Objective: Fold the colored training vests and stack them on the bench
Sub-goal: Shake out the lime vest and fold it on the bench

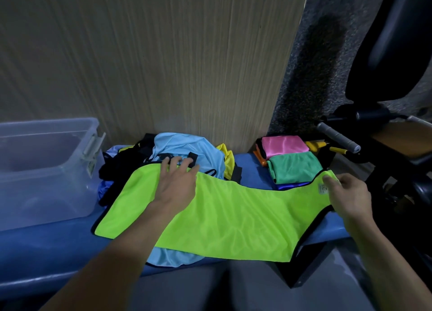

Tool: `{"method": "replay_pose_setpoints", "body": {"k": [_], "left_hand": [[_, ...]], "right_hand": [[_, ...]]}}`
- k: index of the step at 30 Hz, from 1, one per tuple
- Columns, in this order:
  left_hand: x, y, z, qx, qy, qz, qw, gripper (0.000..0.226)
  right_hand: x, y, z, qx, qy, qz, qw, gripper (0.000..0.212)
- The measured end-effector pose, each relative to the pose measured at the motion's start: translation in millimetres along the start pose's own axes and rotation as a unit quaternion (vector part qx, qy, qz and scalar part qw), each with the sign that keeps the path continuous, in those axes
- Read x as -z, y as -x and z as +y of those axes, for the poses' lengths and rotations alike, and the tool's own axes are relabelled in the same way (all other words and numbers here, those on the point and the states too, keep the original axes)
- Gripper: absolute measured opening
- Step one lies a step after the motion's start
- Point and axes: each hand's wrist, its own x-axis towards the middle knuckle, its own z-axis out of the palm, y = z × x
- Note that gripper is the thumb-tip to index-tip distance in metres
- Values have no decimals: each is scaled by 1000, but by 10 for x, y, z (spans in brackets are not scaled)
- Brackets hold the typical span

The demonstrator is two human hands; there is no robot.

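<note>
Lime vest (224, 217) flat on bench (46, 252); left hand (176, 182) presses open-fingered; right hand (348, 194) pinches shoulder end.

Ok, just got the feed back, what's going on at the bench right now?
A person is folding a lime green vest spread on the blue bench. The left hand presses it flat; the right hand pinches its end. Unfolded vests are heaped behind, and folded ones sit at the right.

Legible text: none. Small grey label (323, 188) on neon green vest (222, 217); print too blurred to read.
</note>
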Motion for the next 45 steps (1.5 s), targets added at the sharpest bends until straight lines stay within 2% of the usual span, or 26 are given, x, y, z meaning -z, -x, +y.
{"method": "replay_pose_setpoints", "body": {"k": [3, 6, 10, 13, 16, 18, 19, 21, 23, 27, 30, 33, 35, 37, 39, 42, 44, 45], "left_hand": [[79, 6, 44, -33, -18, -21, 999, 46], [120, 36, -25, -46, -4, -82, 996, 54], [194, 84, -187, -57, 75, -117, 989, 59], [209, 118, -311, -61, 145, -126, 980, 57], [241, 159, -622, -18, 238, -82, 968, 55], [336, 218, -878, 70, 284, -4, 956, 49], [394, 257, -984, 124, 312, 30, 941, 42], [523, 334, -1101, 196, 423, 63, 882, 37], [612, 384, -1120, 220, 523, 40, 823, 35], [565, 453, -1099, 224, 566, -22, 793, 25], [531, 450, -1078, 224, 595, -39, 771, 27], [520, 407, -1084, 273, 628, -67, 726, 24], [519, 379, -1098, 319, 644, -86, 690, 29], [501, 343, -1107, 353, 648, -91, 669, 39], [479, 324, -1094, 333, 617, -77, 709, 23], [352, 301, -1062, 281, 541, -60, 790, 20], [301, 274, -1035, 288, 495, -32, 819, 21], [300, 252, -1026, 298, 485, -20, 822, 23]], "right_hand": [[-38, 81, -193, -1, -41, -11, 999, 22], [-175, 220, -505, -5, -112, -64, 992, 21], [-686, 611, -1111, 38, -187, -173, 966, 14], [-1252, 890, -1469, 103, -153, -217, 959, 17], [-1776, 1139, -1695, 158, -75, -238, 955, 15], [-2055, 1291, -1766, 189, -18, -236, 953, 20], [-2171, 1366, -1787, 195, 2, -236, 952, 19], [-2376, 1481, -1805, 189, 14, -245, 951, 8], [-2525, 1565, -1830, 185, 13, -245, 952, 4], [-2637, 1664, -1884, 167, -35, -237, 956, 16], [-2634, 1721, -1879, 142, -102, -256, 951, 15], [-2634, 1760, -1847, 121, -192, -322, 919, 6], [-2603, 1767, -1829, 101, -227, -372, 894, 14], [-2556, 1756, -1820, 92, -262, -407, 870, 22], [-2521, 1745, -1795, 91, -296, -423, 851, 26], [-2472, 1721, -1737, 112, -298, -423, 848, 33], [-2424, 1682, -1695, 139, -290, -418, 850, 33], [-2395, 1646, -1669, 166, -271, -401, 859, 32]]}}
